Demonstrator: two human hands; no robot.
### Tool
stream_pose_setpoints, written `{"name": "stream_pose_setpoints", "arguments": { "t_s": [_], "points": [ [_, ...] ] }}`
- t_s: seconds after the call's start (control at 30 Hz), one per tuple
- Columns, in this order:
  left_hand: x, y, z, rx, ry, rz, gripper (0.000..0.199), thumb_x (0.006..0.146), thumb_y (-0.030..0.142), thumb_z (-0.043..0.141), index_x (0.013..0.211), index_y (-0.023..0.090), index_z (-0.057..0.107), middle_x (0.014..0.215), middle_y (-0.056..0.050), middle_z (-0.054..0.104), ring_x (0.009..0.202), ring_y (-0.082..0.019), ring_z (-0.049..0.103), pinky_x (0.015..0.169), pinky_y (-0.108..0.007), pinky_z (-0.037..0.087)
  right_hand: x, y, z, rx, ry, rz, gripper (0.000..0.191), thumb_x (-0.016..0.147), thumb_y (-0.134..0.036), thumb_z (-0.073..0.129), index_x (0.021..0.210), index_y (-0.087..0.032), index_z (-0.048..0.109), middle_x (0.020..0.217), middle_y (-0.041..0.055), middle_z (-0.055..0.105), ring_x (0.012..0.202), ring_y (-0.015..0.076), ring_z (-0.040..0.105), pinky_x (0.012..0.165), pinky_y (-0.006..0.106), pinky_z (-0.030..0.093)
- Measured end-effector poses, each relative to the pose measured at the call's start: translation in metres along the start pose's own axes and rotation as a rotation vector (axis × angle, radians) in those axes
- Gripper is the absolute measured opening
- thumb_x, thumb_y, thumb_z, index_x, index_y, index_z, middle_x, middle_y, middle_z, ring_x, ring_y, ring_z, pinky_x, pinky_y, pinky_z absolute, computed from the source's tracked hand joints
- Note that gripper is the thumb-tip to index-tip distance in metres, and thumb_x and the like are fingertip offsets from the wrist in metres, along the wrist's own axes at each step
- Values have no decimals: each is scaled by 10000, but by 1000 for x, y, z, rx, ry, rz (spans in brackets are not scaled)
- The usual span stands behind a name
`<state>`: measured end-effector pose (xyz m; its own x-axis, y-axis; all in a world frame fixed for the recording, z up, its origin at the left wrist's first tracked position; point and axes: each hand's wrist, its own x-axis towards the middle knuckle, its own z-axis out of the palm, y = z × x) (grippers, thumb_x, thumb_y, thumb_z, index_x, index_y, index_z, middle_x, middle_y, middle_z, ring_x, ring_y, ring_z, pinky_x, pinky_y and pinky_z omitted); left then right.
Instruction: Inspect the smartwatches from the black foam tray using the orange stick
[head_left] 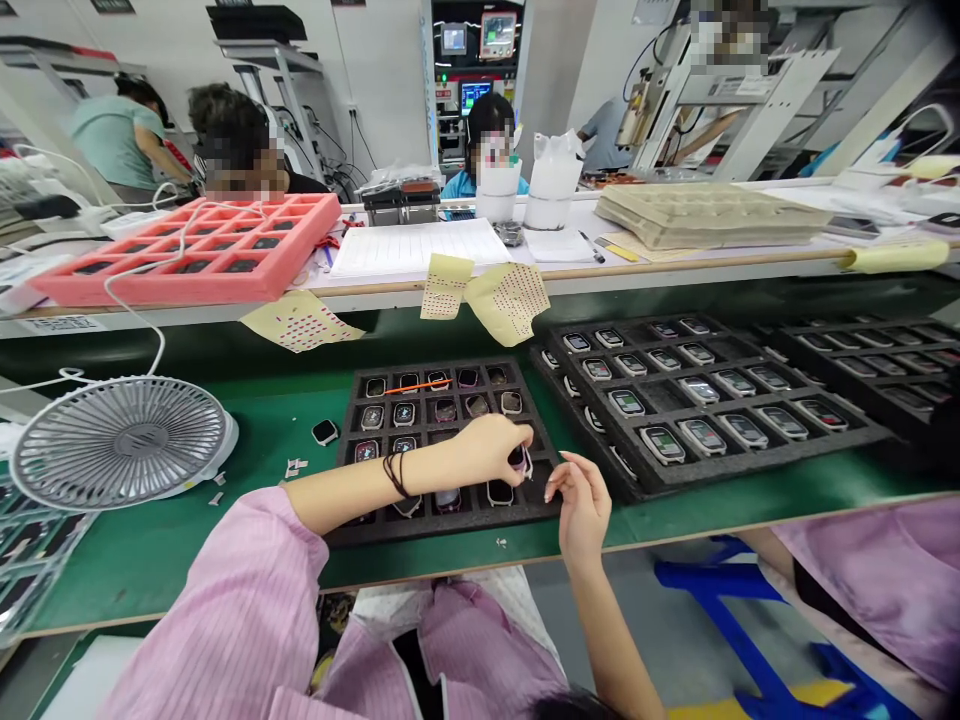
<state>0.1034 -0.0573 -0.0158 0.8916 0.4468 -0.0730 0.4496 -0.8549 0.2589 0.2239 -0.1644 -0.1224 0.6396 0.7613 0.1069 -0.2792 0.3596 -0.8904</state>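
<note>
My left hand (pixel 491 450) reaches across the dark foam tray (pixel 536 500) and is closed on a watch case (pixel 520 459) at the tray's right side. The fingers partly cover that case. Close by, past the tray's right edge, my right hand (pixel 583 510) is raised with its fingers loosely bent and apart; nothing shows in it. Several square watch cases sit in the tray's compartments, among them a case (pixel 500 492) just below my left hand. An orange stick (pixel 417 386) lies across the back row. My left forearm hides some middle compartments.
Stacked foam trays (pixel 645 400) of watches stand to the right. At the left are a fan (pixel 124 443), a lone watch case (pixel 325 432) and small scraps (pixel 296 467). A shelf (pixel 390 290) behind carries a pink foam tray (pixel 300 235) and paper (pixel 420 247). Co-workers sit beyond.
</note>
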Motion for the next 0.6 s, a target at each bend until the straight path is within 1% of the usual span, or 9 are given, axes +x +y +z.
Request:
{"name": "stream_pose_setpoints", "arguments": {
  "t_s": [0.1,0.17,0.23,0.3,0.4,0.47,0.53,0.6],
  "points": [
    [-11,11,8,83,-189,17,243,687,242,766,883,128,681,834,-94,729,810,-255,689,632,-278,492,0,-3,2,-23,37,-4,148,827,-304,625,893,-180,672,635,-24,589,480,99,510,456,233,401],
    [-11,14,13,138,-261,13,248,698,209,762,911,104,692,881,-129,732,866,-274,691,668,-290,509,-1,-4,2,-48,34,8,147,826,-304,623,889,-179,670,639,-24,590,481,101,511,463,240,399],
    [-10,14,13,144,-281,23,220,746,174,713,951,95,695,909,-143,732,891,-274,693,699,-299,519,-3,-5,1,-73,30,18,149,829,-306,620,891,-179,669,644,-24,590,486,104,513,470,245,398],
    [-8,13,11,106,-299,54,220,778,154,670,992,103,689,922,-136,734,888,-265,697,702,-300,526,-5,-5,-2,-91,31,21,151,828,-306,619,891,-178,667,648,-24,588,491,105,513,475,247,395],
    [-6,18,10,114,-310,52,317,785,135,661,1094,74,637,952,-159,726,887,-276,697,684,-312,533,-7,-6,-4,-111,38,24,155,822,-309,622,885,-174,663,651,-24,586,497,107,512,482,250,392],
    [-6,26,15,183,-301,5,370,793,65,623,1162,59,586,954,-175,721,904,-288,693,678,-323,534,-9,-6,-5,-134,37,31,160,824,-315,622,885,-171,659,657,-21,587,501,109,513,489,253,392],
    [-6,31,21,236,-280,-22,405,805,9,569,1204,78,547,944,-170,720,917,-291,688,675,-328,531,-12,-7,-5,-164,34,39,163,832,-318,619,889,-170,657,662,-21,587,504,108,512,500,256,394],
    [-9,29,28,229,-240,12,423,822,15,543,1235,103,517,917,-150,719,900,-279,683,682,-328,523,-16,-7,-5,-194,30,37,159,839,-317,616,889,-171,654,663,-23,583,508,108,510,510,258,396]
  ]
}}
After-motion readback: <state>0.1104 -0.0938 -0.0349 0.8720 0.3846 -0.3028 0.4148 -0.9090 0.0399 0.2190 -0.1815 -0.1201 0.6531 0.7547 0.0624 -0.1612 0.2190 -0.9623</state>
